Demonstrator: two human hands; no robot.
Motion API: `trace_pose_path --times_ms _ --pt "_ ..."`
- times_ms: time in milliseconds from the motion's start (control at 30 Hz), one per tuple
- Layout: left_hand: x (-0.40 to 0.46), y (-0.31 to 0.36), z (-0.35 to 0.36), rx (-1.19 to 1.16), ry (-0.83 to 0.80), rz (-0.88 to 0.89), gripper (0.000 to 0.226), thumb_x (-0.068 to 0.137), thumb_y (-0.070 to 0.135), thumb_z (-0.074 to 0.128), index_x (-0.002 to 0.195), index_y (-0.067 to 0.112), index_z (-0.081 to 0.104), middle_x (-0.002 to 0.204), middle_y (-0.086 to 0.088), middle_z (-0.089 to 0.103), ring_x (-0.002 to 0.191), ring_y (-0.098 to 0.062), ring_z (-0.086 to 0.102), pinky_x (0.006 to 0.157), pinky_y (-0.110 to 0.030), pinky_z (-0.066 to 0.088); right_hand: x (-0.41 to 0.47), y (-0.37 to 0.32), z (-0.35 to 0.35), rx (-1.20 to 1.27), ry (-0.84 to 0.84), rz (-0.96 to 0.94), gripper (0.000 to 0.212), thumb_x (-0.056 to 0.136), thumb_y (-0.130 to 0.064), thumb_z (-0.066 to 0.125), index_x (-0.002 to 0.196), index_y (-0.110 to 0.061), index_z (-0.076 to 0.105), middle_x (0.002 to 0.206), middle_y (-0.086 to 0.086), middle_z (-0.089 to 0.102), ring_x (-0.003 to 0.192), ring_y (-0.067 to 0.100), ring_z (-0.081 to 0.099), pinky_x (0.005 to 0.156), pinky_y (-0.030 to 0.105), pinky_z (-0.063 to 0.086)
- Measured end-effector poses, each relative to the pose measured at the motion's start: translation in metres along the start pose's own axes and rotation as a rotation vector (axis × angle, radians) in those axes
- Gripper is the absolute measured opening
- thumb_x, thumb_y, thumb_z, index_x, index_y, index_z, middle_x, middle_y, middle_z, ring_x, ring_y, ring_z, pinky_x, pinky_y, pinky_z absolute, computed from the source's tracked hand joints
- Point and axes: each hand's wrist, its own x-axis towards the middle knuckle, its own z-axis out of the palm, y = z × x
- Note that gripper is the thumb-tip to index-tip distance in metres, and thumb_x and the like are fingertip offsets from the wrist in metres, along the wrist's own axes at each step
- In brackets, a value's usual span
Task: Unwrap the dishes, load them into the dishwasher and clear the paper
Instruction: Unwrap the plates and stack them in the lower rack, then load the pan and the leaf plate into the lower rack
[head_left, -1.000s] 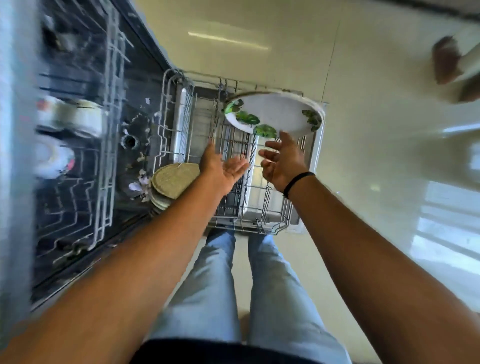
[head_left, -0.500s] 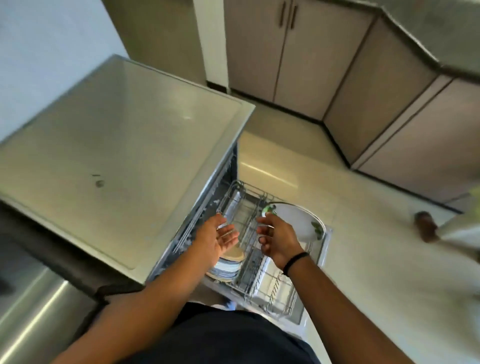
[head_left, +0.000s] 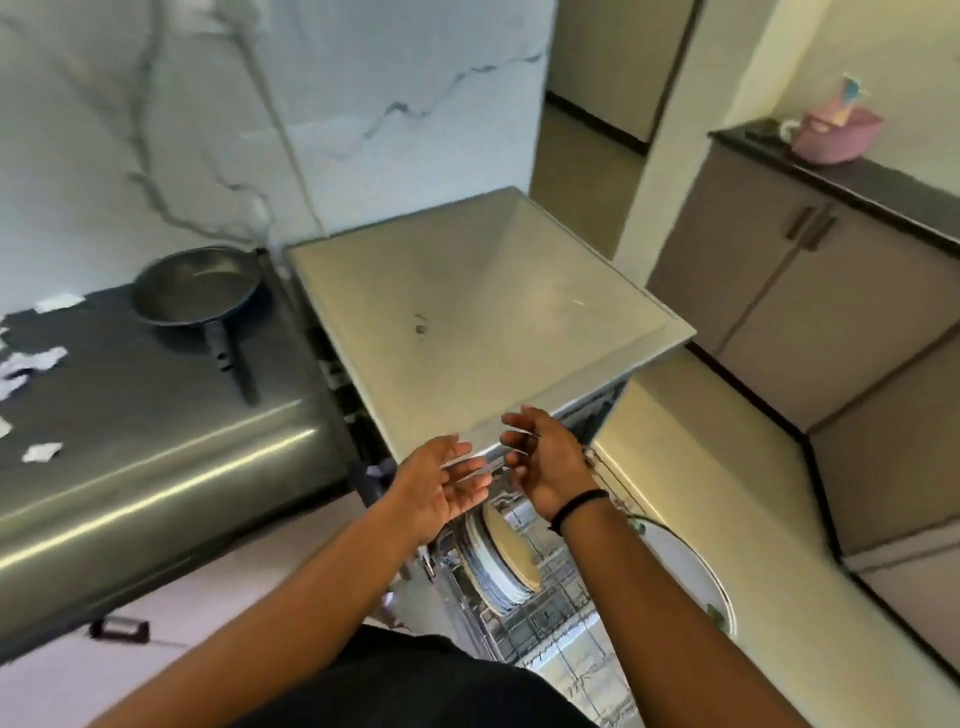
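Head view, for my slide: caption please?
Empty hands above a dishwasher rack holding plates.

The single head camera is looking steeply down from above the dishwasher. It is sitting close, facing the marble wall behind the dishwasher.

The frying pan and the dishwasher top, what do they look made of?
The frying pan looks like dark coated metal with a matte sheen and a black, probably plastic, handle. The dishwasher top seems brushed steel or painted metal: flat, grey, softly reflective.
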Motion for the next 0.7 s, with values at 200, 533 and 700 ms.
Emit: trace_pose_path --times_ms 200,533,700 --pt "-0.030 0.047 -0.078 -0.187 0.067 0.148 0.031 0.103 0.030 0.051 0.116 0.005 0.064 0.108 -0.017 0.071 0.091 -0.032 0.069 0.084 -0.042 0.057 -0.006 0.012 0.107 -0.188 -0.220 -0.006 0.028 0.099 -0.034 0.055 0.099 -0.010 0.069 0.066 0.001 0.063 0.050 0.012 0.050 0.041 0.019 0.036" --pt "-0.066 0.128 -0.254 -0.440 0.206 0.370 0.031 0.101 0.029 0.053 0.116 0.004 0.064 0.102 -0.016 0.072 0.089 -0.028 0.072 0.085 -0.042 0.060 -0.015 0.085 0.326 -0.429 -0.486 0.007 0.027 0.100 -0.034 0.054 0.101 -0.010 0.068 0.063 0.000 0.061 0.046 0.009 0.051 0.038 0.019 0.038" --pt "-0.070 0.164 -0.333 -0.462 0.224 0.418 0.030 0.101 0.029 0.053 0.115 0.004 0.065 0.090 -0.011 0.073 0.078 -0.022 0.072 0.067 -0.033 0.059 -0.010 0.124 0.413 -0.512 -0.502 -0.014 0.027 0.100 -0.032 0.055 0.105 -0.009 0.068 0.064 -0.001 0.059 0.050 0.010 0.050 0.044 0.020 0.040"
